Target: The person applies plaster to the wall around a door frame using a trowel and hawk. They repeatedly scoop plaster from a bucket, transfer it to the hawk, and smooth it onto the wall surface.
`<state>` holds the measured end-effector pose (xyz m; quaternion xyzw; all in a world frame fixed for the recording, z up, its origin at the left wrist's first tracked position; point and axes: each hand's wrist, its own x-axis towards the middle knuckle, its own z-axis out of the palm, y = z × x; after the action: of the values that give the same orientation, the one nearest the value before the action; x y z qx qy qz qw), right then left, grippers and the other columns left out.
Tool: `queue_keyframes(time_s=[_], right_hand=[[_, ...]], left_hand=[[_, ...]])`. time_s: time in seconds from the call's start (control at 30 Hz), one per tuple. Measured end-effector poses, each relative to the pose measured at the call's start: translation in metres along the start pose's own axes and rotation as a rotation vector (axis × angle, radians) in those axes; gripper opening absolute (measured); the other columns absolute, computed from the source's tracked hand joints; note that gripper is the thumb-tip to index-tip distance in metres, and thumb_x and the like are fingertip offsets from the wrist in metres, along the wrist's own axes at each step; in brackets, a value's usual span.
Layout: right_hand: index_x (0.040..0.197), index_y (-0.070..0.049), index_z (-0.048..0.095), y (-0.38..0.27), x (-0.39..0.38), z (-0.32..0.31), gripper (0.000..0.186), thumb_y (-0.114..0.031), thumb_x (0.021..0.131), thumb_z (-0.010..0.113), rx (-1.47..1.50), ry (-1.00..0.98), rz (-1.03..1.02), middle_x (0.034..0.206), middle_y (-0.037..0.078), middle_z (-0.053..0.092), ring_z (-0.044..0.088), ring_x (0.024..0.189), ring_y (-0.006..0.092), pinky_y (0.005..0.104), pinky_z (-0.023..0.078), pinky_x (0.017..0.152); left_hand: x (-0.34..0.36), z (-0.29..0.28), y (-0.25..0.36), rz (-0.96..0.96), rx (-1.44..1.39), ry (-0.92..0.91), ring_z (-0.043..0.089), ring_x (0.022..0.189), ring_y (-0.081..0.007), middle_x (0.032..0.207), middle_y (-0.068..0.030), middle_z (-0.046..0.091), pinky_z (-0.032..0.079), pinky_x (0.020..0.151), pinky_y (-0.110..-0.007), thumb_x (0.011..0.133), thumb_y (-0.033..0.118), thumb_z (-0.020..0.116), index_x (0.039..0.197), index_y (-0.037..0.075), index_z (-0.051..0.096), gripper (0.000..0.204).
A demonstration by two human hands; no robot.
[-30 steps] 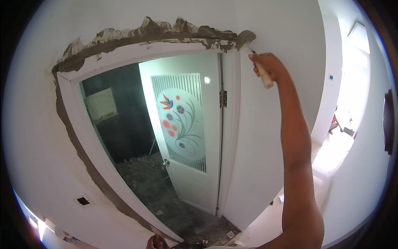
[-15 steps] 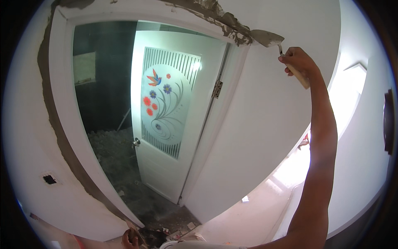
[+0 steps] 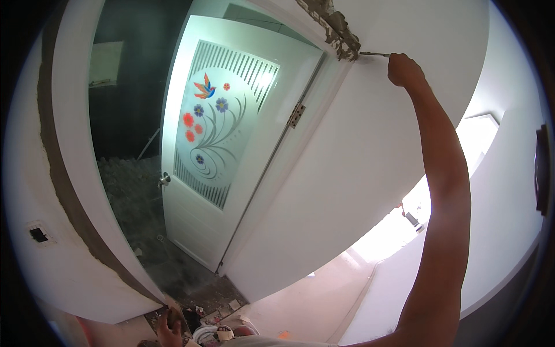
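Observation:
My right hand [image 3: 404,70] is raised at the upper right, closed round a trowel [image 3: 374,54]. Its thin blade shows edge-on, and its tip is close to the end of the rough grey mortar [image 3: 341,36] above the door frame's right corner. The fist hides the trowel's handle. Low in the picture, my left hand [image 3: 169,328] has its fingers curled; a flat brownish piece shows by the fingertips, too unclear to name. Between my hands stands a white door [image 3: 193,222] with a frosted panel [image 3: 217,130] bearing a bird and flowers.
A smoothed mortar strip [image 3: 69,202] runs down the frame's left side. In the wall beside it is a square hole [image 3: 39,234]. Rubble [image 3: 124,185] covers the dark room's floor behind the door. Debris [image 3: 234,305] lies by the threshold. A metal hinge [image 3: 296,116] joins door and frame.
The trowel has turned from showing its blade's face to edge-on, and my right hand has risen slightly. The view has shifted, so the door sits further left.

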<state>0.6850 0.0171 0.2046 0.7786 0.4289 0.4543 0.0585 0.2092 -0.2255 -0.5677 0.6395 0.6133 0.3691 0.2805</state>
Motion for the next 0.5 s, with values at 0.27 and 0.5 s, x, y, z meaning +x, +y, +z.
queue_keyframes(time_s=[0.27,0.5], right_hand=[[0.118,-0.005,0.064,-0.027,0.014,0.007,0.032,-0.007,0.093,0.046,0.003,0.004,0.017,0.121,0.015,0.067,0.065,0.112,0.0341,0.0469,0.055,0.090],[0.111,-0.003,0.066,-0.019,0.032,0.005,0.026,-0.004,0.090,0.051,-0.094,0.010,-0.097,0.117,0.016,0.067,0.066,0.107,0.0355,0.0464,0.056,0.087]], left_hand=[[-0.010,-0.011,0.032,-0.130,0.038,-0.018,0.044,0.132,-0.0458,0.143,-0.0236,0.049,0.036,0.110,-0.053,0.094,0.030,0.064,0.142,0.010,0.050,0.054],[-0.008,-0.004,0.000,-0.093,0.041,0.007,0.045,0.132,-0.0448,0.145,-0.0222,0.049,0.036,0.109,-0.053,0.095,0.033,0.063,0.143,0.011,0.049,0.054]])
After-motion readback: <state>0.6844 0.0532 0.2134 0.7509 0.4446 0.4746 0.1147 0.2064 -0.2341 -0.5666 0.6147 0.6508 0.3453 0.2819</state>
